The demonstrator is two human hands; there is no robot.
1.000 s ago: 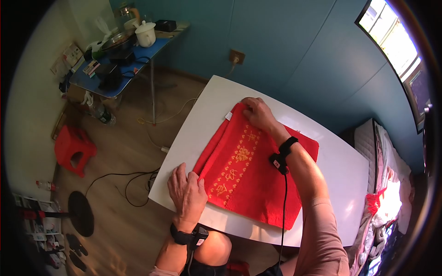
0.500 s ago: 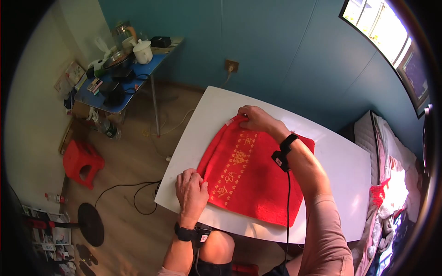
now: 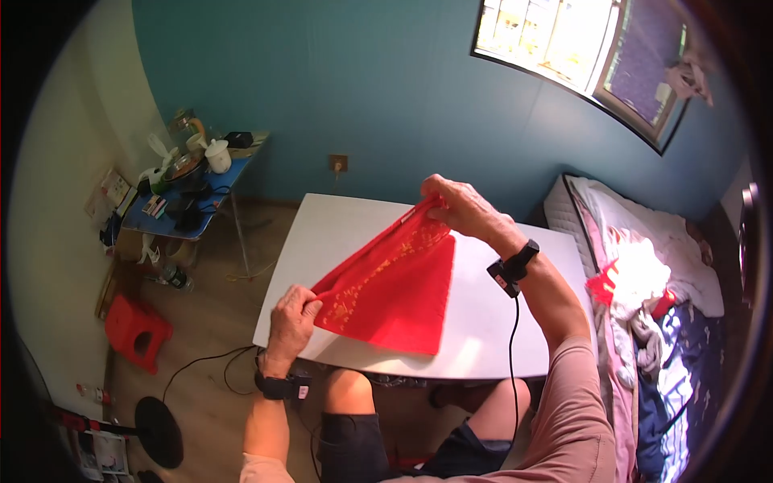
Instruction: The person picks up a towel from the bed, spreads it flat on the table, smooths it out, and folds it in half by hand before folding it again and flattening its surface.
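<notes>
- A red stool (image 3: 138,332) stands on the floor (image 3: 213,322), and beyond it a small blue table (image 3: 233,173) carries a white lidded mug (image 3: 218,157).
- My left hand (image 3: 291,322) has its fingers closed on the near left corner of a red towel (image 3: 407,302).
- The towel, marked with a yellow pattern (image 3: 386,264), stretches slantwise between my hands above the white tabletop (image 3: 338,225); I cannot tell whether its lower edge touches.
- My right hand (image 3: 469,211), higher up, has its fingers closed on the towel's far corner.
- A bed (image 3: 561,203) heaped with cloth (image 3: 644,270) is rightmost.
</notes>
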